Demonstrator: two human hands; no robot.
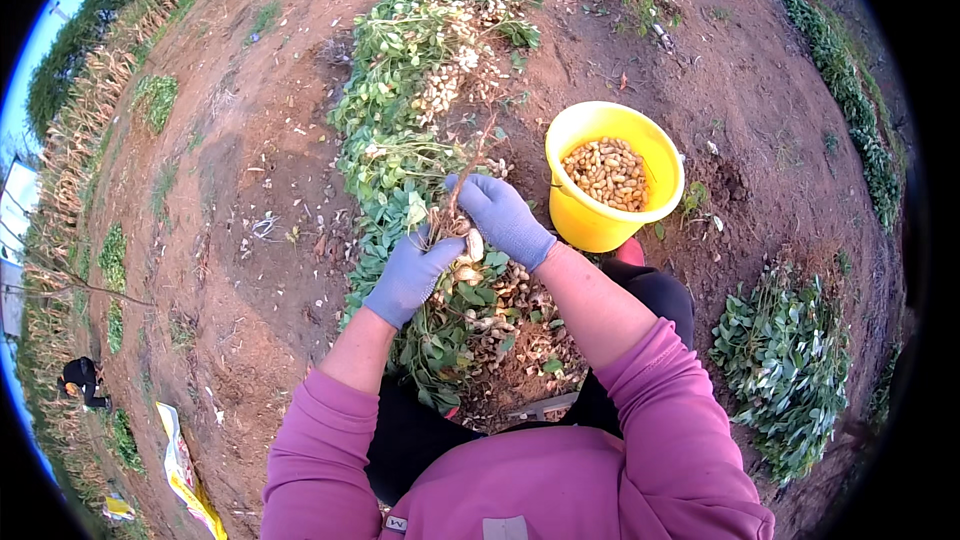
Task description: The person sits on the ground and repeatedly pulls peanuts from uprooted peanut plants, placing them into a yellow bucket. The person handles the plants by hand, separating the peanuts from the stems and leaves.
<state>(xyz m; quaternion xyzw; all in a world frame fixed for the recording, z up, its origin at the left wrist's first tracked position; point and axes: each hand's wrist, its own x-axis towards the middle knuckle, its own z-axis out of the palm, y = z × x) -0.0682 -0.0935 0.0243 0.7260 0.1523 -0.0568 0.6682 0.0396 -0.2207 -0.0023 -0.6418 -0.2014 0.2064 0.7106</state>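
In grey-lavender knitted gloves, both hands meet in front of me over uprooted peanut plants. My left hand (409, 274) grips a peanut plant (451, 223) by its root end, thumb over the pods. Just right of it and slightly farther out, my right hand (504, 216) has its fingers closed around the same root end. Pale peanut pods (474, 246) hang between the gloves, and a thin brown root (478, 150) sticks up away from me. A yellow bucket (660, 219) with many peanuts (611, 172) inside stands to the right of my right hand.
A long row of leafy peanut plants (375, 82) with exposed pods stretches ahead. Another leafy heap (787, 367) lies at right. At lower left are a printed plastic sack (180, 461) and a bent-over person (82, 382). Dry stalks (90, 120) border the left side.
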